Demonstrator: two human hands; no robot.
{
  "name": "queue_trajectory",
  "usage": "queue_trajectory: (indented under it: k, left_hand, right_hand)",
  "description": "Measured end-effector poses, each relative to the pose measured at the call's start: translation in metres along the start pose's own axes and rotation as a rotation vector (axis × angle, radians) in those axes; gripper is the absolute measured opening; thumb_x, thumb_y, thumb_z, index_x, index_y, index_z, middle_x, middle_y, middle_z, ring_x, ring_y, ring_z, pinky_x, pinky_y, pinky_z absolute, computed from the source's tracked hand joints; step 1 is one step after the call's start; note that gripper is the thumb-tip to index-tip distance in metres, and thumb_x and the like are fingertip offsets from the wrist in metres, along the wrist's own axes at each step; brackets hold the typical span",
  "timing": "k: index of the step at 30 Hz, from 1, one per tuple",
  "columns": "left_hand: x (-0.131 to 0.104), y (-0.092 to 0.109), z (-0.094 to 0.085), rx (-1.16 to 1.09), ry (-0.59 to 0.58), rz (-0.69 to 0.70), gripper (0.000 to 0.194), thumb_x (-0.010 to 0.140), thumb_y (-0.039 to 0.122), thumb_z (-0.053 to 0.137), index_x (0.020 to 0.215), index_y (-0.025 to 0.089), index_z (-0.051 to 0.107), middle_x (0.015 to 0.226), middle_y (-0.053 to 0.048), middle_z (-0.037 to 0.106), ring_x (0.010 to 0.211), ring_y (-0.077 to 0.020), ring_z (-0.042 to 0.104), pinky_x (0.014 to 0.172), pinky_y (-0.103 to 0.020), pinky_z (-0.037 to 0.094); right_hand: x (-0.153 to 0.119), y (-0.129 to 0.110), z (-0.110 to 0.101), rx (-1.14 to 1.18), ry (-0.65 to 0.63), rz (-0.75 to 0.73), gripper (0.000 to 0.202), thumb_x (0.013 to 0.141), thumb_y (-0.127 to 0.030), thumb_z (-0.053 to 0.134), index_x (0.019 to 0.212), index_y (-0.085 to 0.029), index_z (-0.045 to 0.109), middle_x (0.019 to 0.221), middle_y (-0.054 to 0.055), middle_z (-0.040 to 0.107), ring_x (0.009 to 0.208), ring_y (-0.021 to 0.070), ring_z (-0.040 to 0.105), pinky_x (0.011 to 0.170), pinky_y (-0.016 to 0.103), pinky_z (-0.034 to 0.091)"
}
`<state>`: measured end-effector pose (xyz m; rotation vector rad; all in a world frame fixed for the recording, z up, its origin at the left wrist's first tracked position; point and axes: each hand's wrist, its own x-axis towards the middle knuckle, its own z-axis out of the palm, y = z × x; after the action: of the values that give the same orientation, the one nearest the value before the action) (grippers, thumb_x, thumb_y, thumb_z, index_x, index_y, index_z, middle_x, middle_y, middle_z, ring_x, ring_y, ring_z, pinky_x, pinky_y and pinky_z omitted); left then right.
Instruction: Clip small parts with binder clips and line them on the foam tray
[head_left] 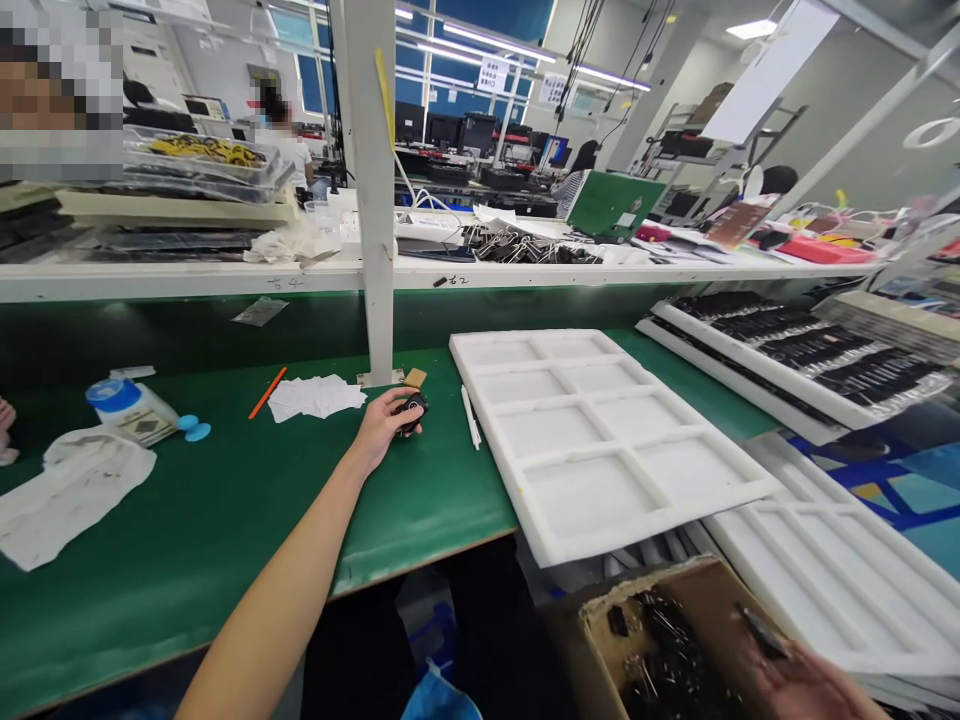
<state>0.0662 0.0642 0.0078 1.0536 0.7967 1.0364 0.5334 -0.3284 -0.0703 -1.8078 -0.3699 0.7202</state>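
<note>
My left hand [380, 428] is closed around a small black object [414, 404] with a round mark on its face, just above the green table mat [420, 520]. A small tan block [415, 377] lies right behind it. At the lower right, my right hand [806, 685] is blurred, with its fingers around a small dark object [761, 632] whose kind I cannot make out. That hand is over the right side of a cardboard box [592, 640], which holds many black binder clips [675, 650] with metal handles.
A white foam tray [517, 480] with several compartments overhangs the table edge; more foam trays [840, 560] lie lower right. At the left are a white bottle [142, 412], a cloth [75, 490], crumpled paper [315, 397] and an orange stick [268, 393]. A post [373, 200] stands behind my left hand.
</note>
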Motion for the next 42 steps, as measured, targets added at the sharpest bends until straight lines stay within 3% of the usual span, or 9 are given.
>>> queue_trajectory:
  k: [2, 4, 9, 13, 17, 20, 23, 35, 42]
  left_hand:
    - [-0.001, 0.001, 0.001, 0.016, 0.012, 0.000, 0.058, 0.063, 0.037, 0.094, 0.110, 0.016, 0.068, 0.094, -0.008, 0.073, 0.060, -0.0173, 0.069, 0.047, -0.023, 0.043]
    - [-0.002, 0.001, 0.002, 0.035, 0.035, 0.002, 0.058, 0.062, 0.037, 0.095, 0.109, 0.016, 0.069, 0.095, -0.008, 0.073, 0.059, -0.0165, 0.069, 0.046, -0.022, 0.040]
    - [-0.001, 0.001, 0.000, 0.072, 0.033, 0.000, 0.059, 0.061, 0.038, 0.096, 0.110, 0.018, 0.070, 0.095, -0.006, 0.073, 0.061, -0.0158, 0.069, 0.049, -0.021, 0.044]
    - [-0.001, 0.000, 0.000, 0.053, 0.019, 0.004, 0.056, 0.063, 0.041, 0.095, 0.108, 0.017, 0.071, 0.098, -0.008, 0.074, 0.061, -0.0158, 0.069, 0.052, -0.024, 0.049]
    - [-0.001, -0.002, -0.001, 0.035, 0.015, -0.007, 0.052, 0.066, 0.042, 0.092, 0.107, 0.017, 0.074, 0.099, -0.008, 0.074, 0.060, -0.0154, 0.069, 0.056, -0.025, 0.053]
    - [-0.001, -0.004, -0.002, 0.058, 0.007, -0.007, 0.050, 0.067, 0.041, 0.092, 0.107, 0.017, 0.076, 0.100, -0.009, 0.074, 0.063, -0.0161, 0.069, 0.059, -0.028, 0.055]
    - [-0.001, -0.005, -0.003, 0.087, -0.019, -0.005, 0.048, 0.068, 0.041, 0.092, 0.107, 0.017, 0.077, 0.102, -0.010, 0.074, 0.067, -0.0170, 0.069, 0.063, -0.029, 0.058]
    - [-0.006, 0.000, 0.002, 0.176, -0.165, 0.009, 0.039, 0.069, 0.036, 0.090, 0.103, 0.018, 0.082, 0.083, -0.005, 0.067, 0.068, -0.0153, 0.061, 0.059, -0.030, 0.060]
    - [-0.007, 0.000, 0.001, 0.270, -0.235, 0.035, 0.038, 0.073, 0.038, 0.088, 0.105, 0.018, 0.083, 0.100, -0.010, 0.074, 0.070, -0.0178, 0.065, 0.060, -0.032, 0.061]
  right_hand:
    - [-0.009, -0.041, 0.024, 0.043, -0.075, -0.116, 0.031, 0.089, -0.056, 0.050, 0.082, -0.029, 0.062, 0.118, 0.023, 0.071, 0.121, 0.0397, 0.067, 0.102, 0.055, 0.060]
    - [-0.019, -0.087, 0.064, 0.031, -0.227, -0.197, 0.039, 0.089, -0.060, 0.053, 0.086, -0.025, 0.069, 0.120, 0.024, 0.071, 0.113, 0.0392, 0.069, 0.095, 0.055, 0.061]
    - [-0.031, -0.183, 0.200, 0.102, -0.742, -0.322, 0.038, 0.089, -0.056, 0.070, 0.089, -0.018, 0.071, 0.094, 0.013, 0.072, 0.079, 0.0239, 0.065, 0.069, 0.038, 0.053]
    - [-0.022, -0.215, 0.305, 0.210, -0.930, -0.272, 0.041, 0.077, -0.047, 0.087, 0.099, -0.018, 0.068, 0.095, 0.009, 0.073, 0.077, 0.0172, 0.063, 0.075, 0.033, 0.053]
    - [-0.012, -0.214, 0.372, 0.186, -1.005, -0.202, 0.047, 0.073, -0.055, 0.085, 0.089, -0.014, 0.069, 0.085, 0.009, 0.071, 0.068, 0.0150, 0.062, 0.064, 0.029, 0.051]
    - [-0.008, -0.205, 0.389, 0.033, -1.022, -0.284, 0.048, 0.081, -0.062, 0.074, 0.078, -0.015, 0.065, 0.064, 0.004, 0.063, 0.051, 0.0120, 0.049, 0.047, 0.026, 0.036]
    - [-0.005, -0.196, 0.388, -0.078, -1.015, -0.430, 0.049, 0.085, -0.064, 0.069, 0.075, -0.016, 0.064, 0.055, -0.001, 0.052, 0.049, 0.0105, 0.040, 0.047, 0.026, 0.027]
    - [-0.001, -0.194, 0.375, -0.289, -1.138, -0.707, 0.054, 0.098, -0.065, 0.051, 0.078, -0.017, 0.065, 0.066, 0.001, 0.054, 0.061, 0.0144, 0.044, 0.058, 0.029, 0.034]
    - [-0.007, -0.196, 0.375, -0.350, -1.139, -0.764, 0.051, 0.100, -0.060, 0.049, 0.075, -0.017, 0.063, 0.066, -0.001, 0.051, 0.061, 0.0143, 0.042, 0.059, 0.030, 0.030]
